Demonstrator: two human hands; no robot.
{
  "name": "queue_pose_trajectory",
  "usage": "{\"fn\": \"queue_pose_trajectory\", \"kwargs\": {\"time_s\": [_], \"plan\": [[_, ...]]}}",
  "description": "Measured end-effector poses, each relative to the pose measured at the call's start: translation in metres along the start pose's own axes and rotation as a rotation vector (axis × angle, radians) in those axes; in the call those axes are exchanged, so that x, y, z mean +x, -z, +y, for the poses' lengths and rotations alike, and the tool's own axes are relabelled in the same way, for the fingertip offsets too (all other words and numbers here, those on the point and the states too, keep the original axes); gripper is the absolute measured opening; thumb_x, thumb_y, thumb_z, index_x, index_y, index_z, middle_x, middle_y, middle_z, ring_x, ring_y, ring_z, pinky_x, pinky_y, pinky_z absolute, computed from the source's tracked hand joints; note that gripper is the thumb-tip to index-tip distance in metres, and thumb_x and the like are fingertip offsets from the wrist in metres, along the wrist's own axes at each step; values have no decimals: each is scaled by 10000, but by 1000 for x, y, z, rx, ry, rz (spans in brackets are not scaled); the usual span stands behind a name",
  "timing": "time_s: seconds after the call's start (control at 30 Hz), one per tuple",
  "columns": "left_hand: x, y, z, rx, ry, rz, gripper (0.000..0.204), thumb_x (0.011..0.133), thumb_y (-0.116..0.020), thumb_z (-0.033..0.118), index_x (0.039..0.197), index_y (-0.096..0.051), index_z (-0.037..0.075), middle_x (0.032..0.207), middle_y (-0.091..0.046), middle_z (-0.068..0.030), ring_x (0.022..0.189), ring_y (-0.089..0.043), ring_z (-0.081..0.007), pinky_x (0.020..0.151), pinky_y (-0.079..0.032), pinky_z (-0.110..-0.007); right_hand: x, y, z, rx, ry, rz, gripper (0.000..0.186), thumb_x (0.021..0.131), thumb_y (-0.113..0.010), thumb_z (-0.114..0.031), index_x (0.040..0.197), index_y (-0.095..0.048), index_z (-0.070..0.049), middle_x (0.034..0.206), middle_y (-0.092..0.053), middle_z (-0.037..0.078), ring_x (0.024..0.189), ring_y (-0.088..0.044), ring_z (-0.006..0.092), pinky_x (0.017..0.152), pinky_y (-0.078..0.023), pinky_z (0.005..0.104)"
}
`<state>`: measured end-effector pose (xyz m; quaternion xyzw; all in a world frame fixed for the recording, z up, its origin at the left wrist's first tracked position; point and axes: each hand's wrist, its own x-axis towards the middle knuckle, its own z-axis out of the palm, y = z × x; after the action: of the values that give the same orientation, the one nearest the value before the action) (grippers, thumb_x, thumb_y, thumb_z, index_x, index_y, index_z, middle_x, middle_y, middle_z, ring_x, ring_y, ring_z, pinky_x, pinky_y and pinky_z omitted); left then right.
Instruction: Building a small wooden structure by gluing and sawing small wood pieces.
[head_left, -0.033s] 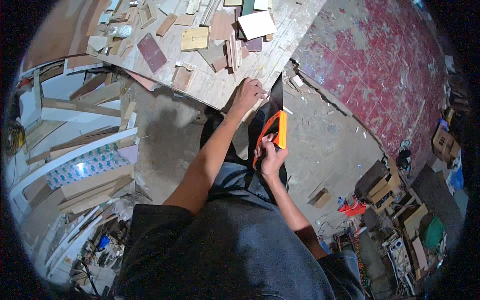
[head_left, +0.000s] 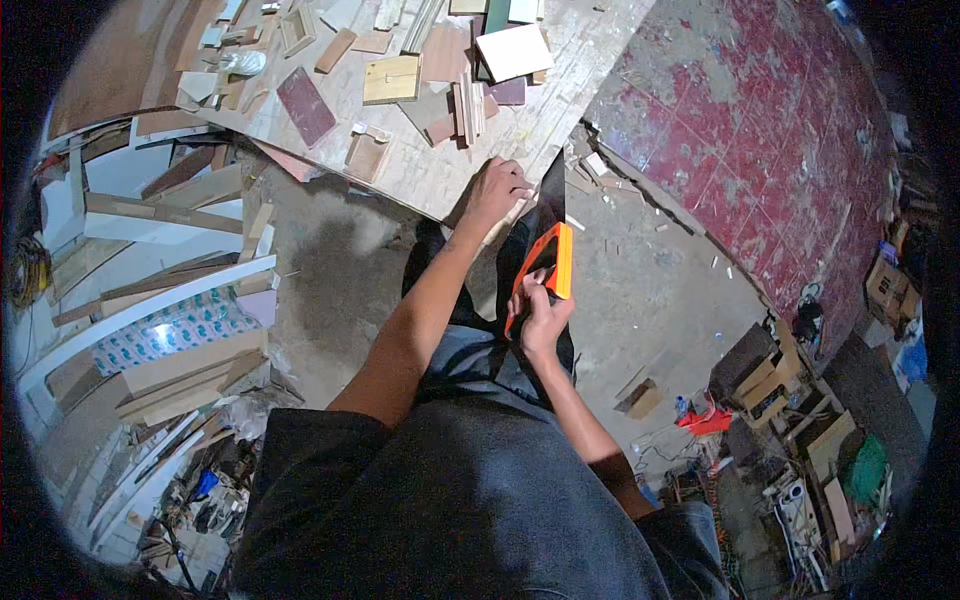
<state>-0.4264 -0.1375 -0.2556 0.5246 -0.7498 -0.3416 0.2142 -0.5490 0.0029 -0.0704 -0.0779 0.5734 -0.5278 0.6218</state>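
Nothing has moved since the earlier frame: the right hand stays closed around the orange handle of a handsaw, its thin, likely springy dark blade reaching up beside the left hand, pressed flat on the worktop edge.
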Motion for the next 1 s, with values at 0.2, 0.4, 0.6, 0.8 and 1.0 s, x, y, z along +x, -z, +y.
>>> {"fn": "queue_pose_trajectory", "kwargs": {"time_s": [0.2, 0.4, 0.6, 0.8, 1.0], "plan": [[-2, 3, 4, 7, 32, -18, 167, 729, -818, 130, 896, -825, 130, 902, -656, -58, 957, -579, -264, 870, -497, -374, 1, -7, -5, 38, -34, -15, 129, 945, -628, -45, 940, -500, -60, 743, -539, 48, 498, -501, 128, 476, -437, 296], [0, 2, 13, 4, -22, 18, 132, 747, -811, 120, 876, -813, 92, 898, -651, -61, 930, -575, -273, 862, -483, -381, 1, -10, -2, 37, -42, -14, 125, 946, -619, -41, 946, -496, -57, 753, -537, 49, 495, -494, 127, 478, -439, 295], [-1, -3, 9, -91, 4, -5, 85, 785, -740, 94, 842, -803, 86, 889, -647, -81, 963, -589, -278, 867, -507, -368, 0, -13, -3, -42, -67, -3, 112, 943, -617, -46, 933, -506, -46, 707, -531, 35, 496, -503, 125, 473, -444, 299], [-4, -4, -15, -86, -57, 23, 119, 758, -782, 59, 866, -806, 99, 877, -644, -76, 890, -582, -284, 818, -488, -385, -3, -22, 3, -98, -71, 44, 111, 914, -623, -70, 927, -513, -67, 696, -520, 47, 503, -488, 144, 488, -423, 315], [5, 5, 3, -4, 78, -62, 101, 764, -757, 57, 843, -800, 102, 913, -677, -87, 963, -595, -305, 879, -499, -397, -4, -31, 11, -133, -65, 91, 110, 904, -648, -64, 888, -540, -48, 670, -549, 17, 513, -539, 123, 475, -439, 291]]}}
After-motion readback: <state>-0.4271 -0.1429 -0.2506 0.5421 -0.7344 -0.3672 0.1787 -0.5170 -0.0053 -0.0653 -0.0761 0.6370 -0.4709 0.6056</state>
